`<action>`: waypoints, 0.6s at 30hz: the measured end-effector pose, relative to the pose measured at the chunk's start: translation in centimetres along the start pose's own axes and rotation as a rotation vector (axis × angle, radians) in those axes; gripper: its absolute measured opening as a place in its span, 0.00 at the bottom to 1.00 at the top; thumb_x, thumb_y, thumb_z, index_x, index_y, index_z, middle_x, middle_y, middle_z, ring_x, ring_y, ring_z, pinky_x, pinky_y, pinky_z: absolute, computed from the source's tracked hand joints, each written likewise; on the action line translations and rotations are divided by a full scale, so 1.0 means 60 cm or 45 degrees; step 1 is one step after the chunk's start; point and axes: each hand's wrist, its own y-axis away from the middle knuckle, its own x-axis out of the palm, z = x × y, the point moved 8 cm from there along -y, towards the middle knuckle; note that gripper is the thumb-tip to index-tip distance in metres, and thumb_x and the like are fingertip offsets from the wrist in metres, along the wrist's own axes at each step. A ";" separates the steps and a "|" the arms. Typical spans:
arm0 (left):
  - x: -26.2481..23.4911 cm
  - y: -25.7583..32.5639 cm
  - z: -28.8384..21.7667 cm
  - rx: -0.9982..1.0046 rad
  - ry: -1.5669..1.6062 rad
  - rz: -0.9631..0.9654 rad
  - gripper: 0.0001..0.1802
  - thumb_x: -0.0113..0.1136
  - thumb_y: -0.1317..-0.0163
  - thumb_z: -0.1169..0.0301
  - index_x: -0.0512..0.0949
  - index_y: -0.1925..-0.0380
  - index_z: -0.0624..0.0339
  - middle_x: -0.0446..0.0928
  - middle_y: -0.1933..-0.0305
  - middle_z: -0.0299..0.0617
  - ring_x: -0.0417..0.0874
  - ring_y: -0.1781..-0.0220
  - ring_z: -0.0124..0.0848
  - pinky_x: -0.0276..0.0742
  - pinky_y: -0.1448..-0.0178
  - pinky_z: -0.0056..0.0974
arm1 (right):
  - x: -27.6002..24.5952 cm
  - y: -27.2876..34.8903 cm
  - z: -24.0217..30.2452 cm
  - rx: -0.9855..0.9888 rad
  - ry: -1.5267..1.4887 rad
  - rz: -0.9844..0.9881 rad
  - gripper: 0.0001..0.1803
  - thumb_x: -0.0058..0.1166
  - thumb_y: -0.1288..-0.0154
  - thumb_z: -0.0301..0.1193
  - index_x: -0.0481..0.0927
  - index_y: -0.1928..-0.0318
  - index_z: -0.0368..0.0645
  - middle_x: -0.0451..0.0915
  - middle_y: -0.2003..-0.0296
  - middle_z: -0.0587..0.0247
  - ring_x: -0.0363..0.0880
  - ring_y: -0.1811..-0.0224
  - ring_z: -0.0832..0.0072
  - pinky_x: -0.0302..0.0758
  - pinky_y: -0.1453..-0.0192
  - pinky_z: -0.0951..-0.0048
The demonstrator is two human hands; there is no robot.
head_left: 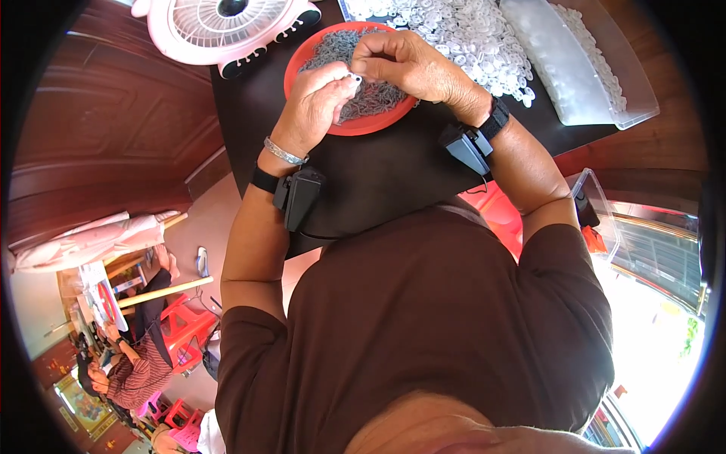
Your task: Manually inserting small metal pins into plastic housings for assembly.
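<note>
Over a round orange-red basin (363,125) heaped with small thin grey pieces (333,50), my two hands meet. My left hand (314,98) is closed, pinching a small white plastic piece (355,78) with dark spots between thumb and fingers. Just beside it, my right hand (412,69) has thumb and forefinger pressed together close to that white piece; whatever is in this pinch is too small to make out. To the right of the basin spreads a pile of small whitish translucent plastic pieces (473,38).
A translucent plastic bin (556,76) with more whitish pieces lies at the dark table's (378,178) right side. A pink fan (227,34) stands at the far left. Another person (140,371) sits at lower left near red stools (185,329). Black devices (302,198) are strapped on my wrists.
</note>
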 end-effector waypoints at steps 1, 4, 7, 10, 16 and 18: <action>-0.003 -0.001 -0.001 -0.016 0.009 -0.012 0.14 0.49 0.37 0.63 0.69 0.77 0.60 0.64 0.81 0.30 0.65 0.82 0.19 0.57 0.78 0.25 | 0.001 -0.001 -0.006 0.015 -0.181 0.005 0.08 0.51 0.33 0.30 0.77 0.65 0.38 0.75 0.72 0.73 0.69 0.68 0.85 0.69 0.61 0.80; -0.005 -0.002 -0.002 -0.013 0.022 -0.019 0.13 0.49 0.37 0.63 0.69 0.77 0.60 0.64 0.81 0.30 0.65 0.82 0.19 0.57 0.78 0.25 | -0.003 0.000 -0.014 0.069 -0.319 -0.040 0.09 0.50 0.33 0.32 0.78 0.63 0.38 0.76 0.71 0.72 0.71 0.68 0.85 0.71 0.60 0.81; -0.005 -0.001 0.003 0.003 0.041 -0.014 0.13 0.49 0.38 0.63 0.70 0.76 0.59 0.64 0.81 0.30 0.64 0.82 0.19 0.57 0.78 0.25 | -0.003 -0.001 -0.018 0.078 -0.334 -0.035 0.10 0.50 0.32 0.33 0.79 0.62 0.38 0.77 0.70 0.72 0.73 0.67 0.85 0.72 0.58 0.81; -0.006 -0.001 -0.001 -0.004 0.052 -0.027 0.13 0.49 0.38 0.62 0.70 0.77 0.59 0.64 0.81 0.30 0.64 0.82 0.19 0.57 0.78 0.24 | -0.002 -0.001 -0.014 0.080 -0.321 -0.046 0.10 0.51 0.32 0.32 0.79 0.62 0.38 0.77 0.70 0.72 0.72 0.67 0.85 0.72 0.58 0.81; -0.009 -0.002 0.006 -0.007 -0.024 -0.028 0.13 0.47 0.38 0.67 0.69 0.77 0.64 0.66 0.82 0.34 0.65 0.82 0.22 0.61 0.77 0.28 | 0.002 0.000 -0.004 0.014 -0.169 -0.002 0.08 0.51 0.33 0.31 0.78 0.63 0.38 0.76 0.71 0.72 0.71 0.67 0.86 0.71 0.59 0.81; -0.008 -0.002 0.008 -0.005 -0.043 -0.019 0.13 0.48 0.38 0.66 0.69 0.77 0.64 0.66 0.83 0.34 0.65 0.82 0.22 0.61 0.77 0.29 | 0.000 -0.001 -0.001 -0.016 -0.069 -0.049 0.09 0.53 0.34 0.31 0.79 0.64 0.37 0.76 0.73 0.71 0.72 0.68 0.85 0.71 0.60 0.80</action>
